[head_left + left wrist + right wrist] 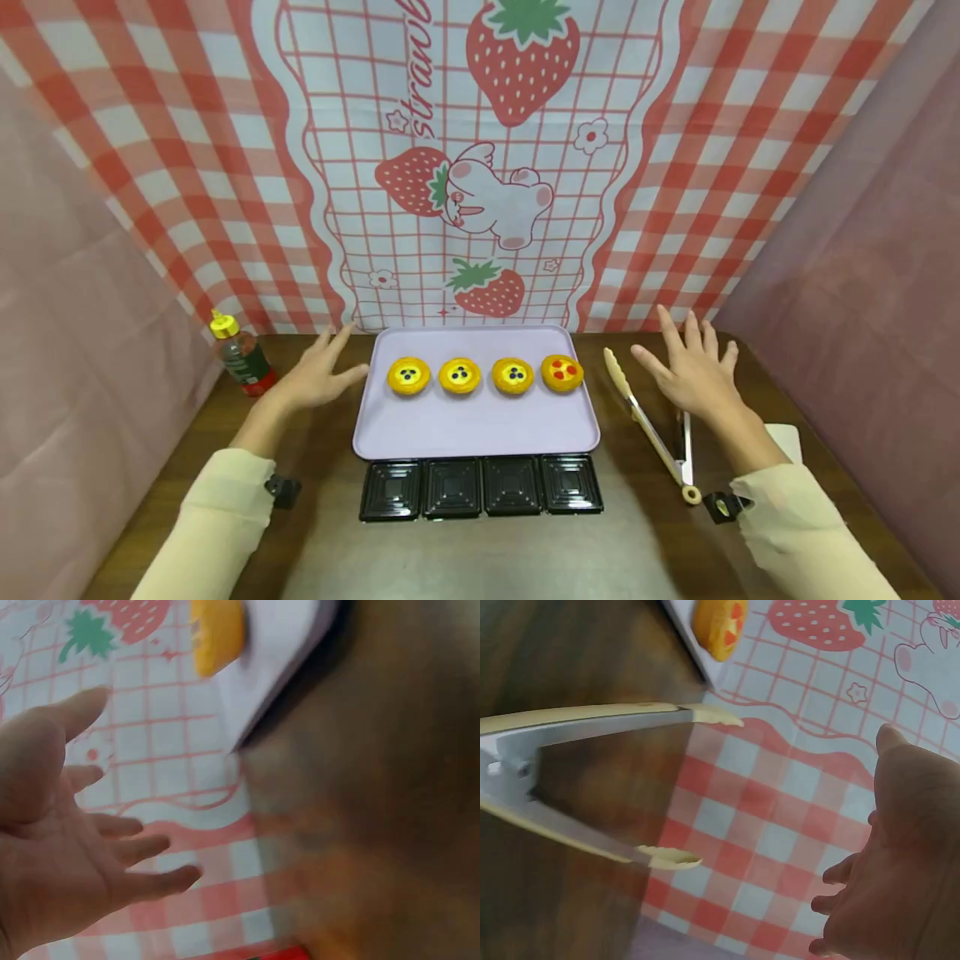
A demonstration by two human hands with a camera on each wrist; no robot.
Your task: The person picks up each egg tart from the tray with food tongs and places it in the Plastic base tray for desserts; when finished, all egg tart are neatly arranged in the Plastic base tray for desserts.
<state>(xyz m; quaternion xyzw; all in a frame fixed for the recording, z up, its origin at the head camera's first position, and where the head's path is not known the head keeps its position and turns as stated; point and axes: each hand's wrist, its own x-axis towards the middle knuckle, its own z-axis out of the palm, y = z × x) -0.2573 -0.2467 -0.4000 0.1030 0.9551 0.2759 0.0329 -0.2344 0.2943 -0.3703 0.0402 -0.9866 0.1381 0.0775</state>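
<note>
My left hand [313, 377] hovers with spread fingers by the left edge of a lilac tray [472, 429], holding nothing. On the right, my right hand [699, 373], fingers also spread, is raised over the tongs [592, 729], whose cream-tipped arms stand apart. A row of egg tarts lies on the tray. Three carry dark blue berries, among them the leftmost tart [408, 377]; the rightmost tart [562, 373] has red pieces on top. In the left wrist view, the fingers of the left hand [67, 855] touch nothing.
Several square black plastic trays [452, 487] line up along the lilac tray's near edge. A red sauce bottle [247, 360] with a yellow cap stands at the left. Part of a white object [786, 440] shows beside the right forearm. A strawberry-print cloth [480, 275] hangs behind.
</note>
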